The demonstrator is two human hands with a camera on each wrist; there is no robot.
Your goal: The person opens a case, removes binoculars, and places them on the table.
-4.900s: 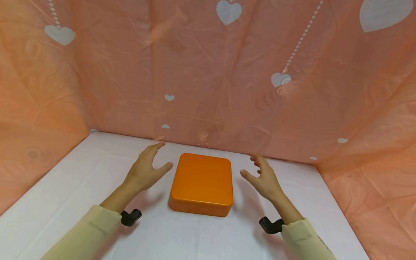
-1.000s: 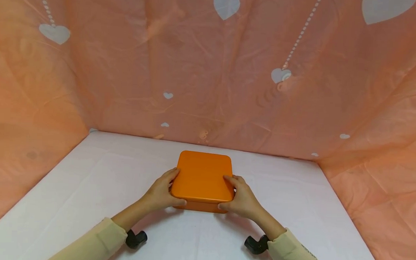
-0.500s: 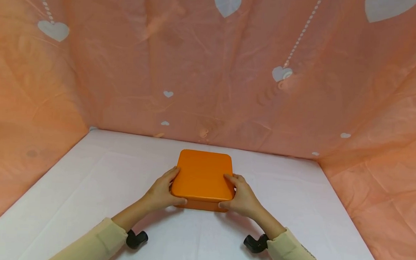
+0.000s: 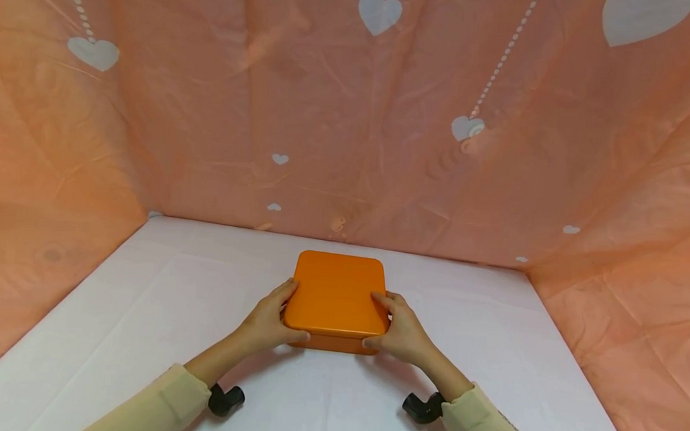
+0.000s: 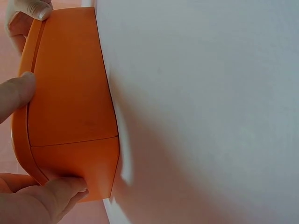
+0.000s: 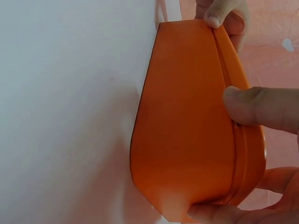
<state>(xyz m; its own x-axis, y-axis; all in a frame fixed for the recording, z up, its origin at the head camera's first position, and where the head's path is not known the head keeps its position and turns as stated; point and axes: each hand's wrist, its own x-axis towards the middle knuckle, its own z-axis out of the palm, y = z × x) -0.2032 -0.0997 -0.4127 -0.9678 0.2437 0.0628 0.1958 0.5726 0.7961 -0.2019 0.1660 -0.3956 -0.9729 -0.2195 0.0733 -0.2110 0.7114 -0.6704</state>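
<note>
An orange rectangular tin (image 4: 336, 291) with rounded corners and a lid sits on the white-covered table, gripped at its near corners from both sides. My left hand (image 4: 266, 319) has its thumb on the front at the lid's edge and its fingers along the left side. The right hand (image 4: 405, 332) mirrors this, with one fingertip on the lid's top near the right edge. Along the tin's wall (image 5: 70, 79), the left wrist view shows a dark seam beneath the lid's rim (image 6: 240, 154), also visible in the right wrist view. What the tin contains is hidden.
White cloth (image 4: 206, 261) covers the table. Behind and at both sides hangs a pinkish-orange curtain (image 4: 326, 113) printed with pale hearts. A black wrist mount (image 4: 226, 400) sits below the left hand, and another black mount (image 4: 424, 408) below the right.
Several seconds ago both hands were apart from the tin, one on each side, with fingers spread. They have since come inward and grip it. Over the last second, hands and tin look nearly still.
</note>
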